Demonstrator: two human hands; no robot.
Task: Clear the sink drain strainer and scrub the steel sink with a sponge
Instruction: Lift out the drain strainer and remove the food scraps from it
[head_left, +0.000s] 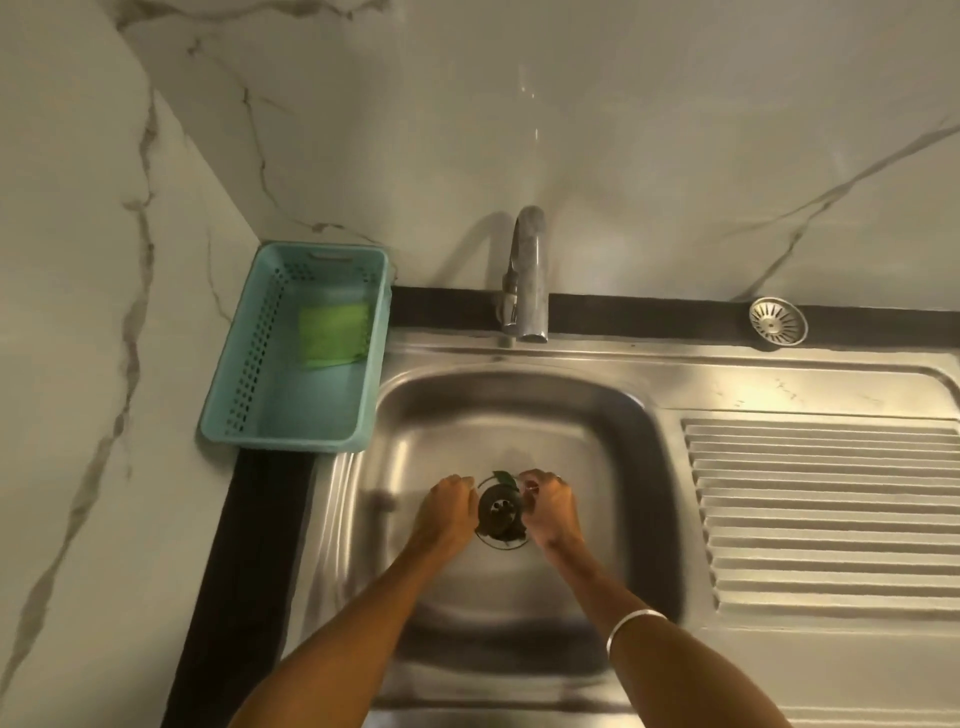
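Observation:
Both my hands are down in the steel sink (613, 431), on either side of the dark drain strainer (500, 512) at the basin's middle. My left hand (448, 512) curls its fingers against the strainer's left rim. My right hand (551, 506) is curled at the right rim, and its fingertips pinch a green leaf (503, 476) lying across the strainer's far edge. More dark debris sits at the strainer's near edge. A green sponge (333, 335) lies in a teal plastic basket (244, 364) on the counter to the left of the sink.
The steel tap (525, 275) stands behind the basin, with its spout over the back rim. A round steel strainer cap (777, 321) lies on the black ledge at the back right. The ribbed draining board (826, 514) fills the right side. Marble walls close off the left and the back.

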